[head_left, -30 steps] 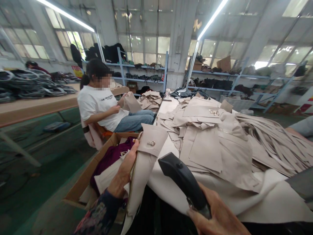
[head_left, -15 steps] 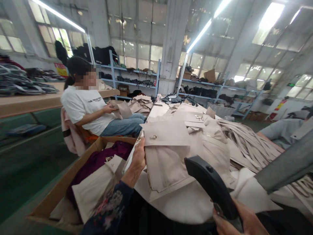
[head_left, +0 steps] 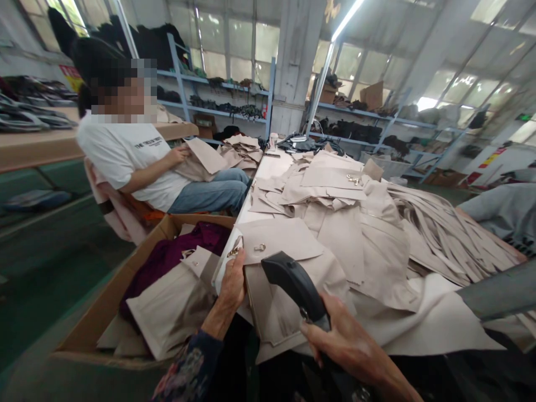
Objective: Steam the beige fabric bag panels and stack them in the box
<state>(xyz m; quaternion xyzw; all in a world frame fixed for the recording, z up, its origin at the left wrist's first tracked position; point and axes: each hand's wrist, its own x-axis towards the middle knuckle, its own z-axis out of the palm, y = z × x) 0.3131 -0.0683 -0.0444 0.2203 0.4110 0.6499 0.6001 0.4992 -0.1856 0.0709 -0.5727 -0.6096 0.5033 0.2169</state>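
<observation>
At the near table edge, my left hand (head_left: 233, 283) grips the left side of a beige bag piece (head_left: 278, 312). Its flap (head_left: 285, 237) carries a small metal clasp (head_left: 260, 247), and more metal hardware (head_left: 234, 252) shows by my fingertips. My right hand (head_left: 335, 329) is closed round the lower end of a black curved handheld tool (head_left: 295, 279). The tool's upper end overlaps the bag just below the flap's clasp; whether it touches cannot be told. Behind lies a heap of beige pieces (head_left: 326, 195).
A cardboard box (head_left: 84, 335) with beige pieces and purple cloth (head_left: 167, 257) stands left. A seated person (head_left: 138, 151) handles beige pieces. Beige straps (head_left: 444, 229) lie right, near a grey metal bar (head_left: 502, 290) and a grey sleeve (head_left: 506, 204).
My right hand and the black tool have moved left and up, over the bag. The view has tilted down. The seated person has lifted a beige piece.
</observation>
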